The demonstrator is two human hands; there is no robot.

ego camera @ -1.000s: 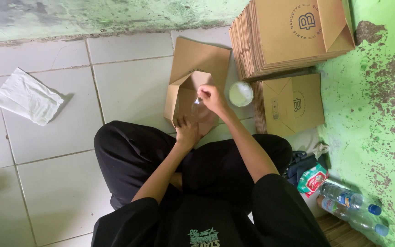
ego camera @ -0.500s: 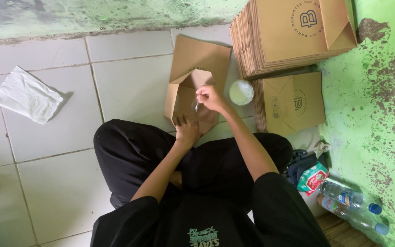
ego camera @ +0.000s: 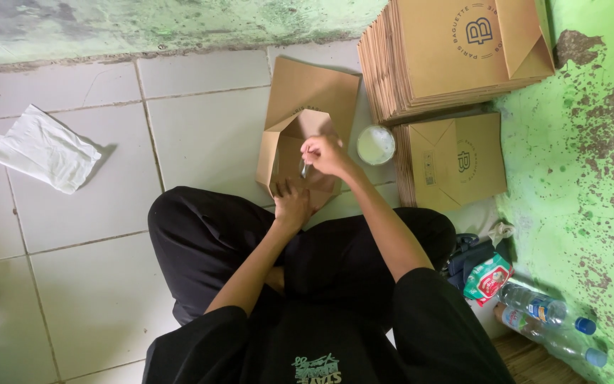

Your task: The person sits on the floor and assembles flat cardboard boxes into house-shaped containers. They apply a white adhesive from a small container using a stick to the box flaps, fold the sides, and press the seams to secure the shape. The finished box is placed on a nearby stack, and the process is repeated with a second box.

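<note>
Brown cardboard box [ego camera: 300,142]; white round cup [ego camera: 376,144]; white tiled floor [ego camera: 200,135]; green, brown-speckled wall [ego camera: 591,163]; black trousers [ego camera: 207,242].

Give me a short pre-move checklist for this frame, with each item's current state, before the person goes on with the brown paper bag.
1. Left hand pins the lower edge of the brown paper bag to the floor: ok.
2. Right hand grips a thin tool over the bag's folded flap: ok.
3. What kind of tool it is, and whether its tip touches the paper: cannot tell.
4. Small white cup stands upright, close beside the right hand: ok.
5. Stack of flat bags lies apart from the bag in hand: ok.
6. Flap folds aligned: cannot tell, hands cover them.
</note>
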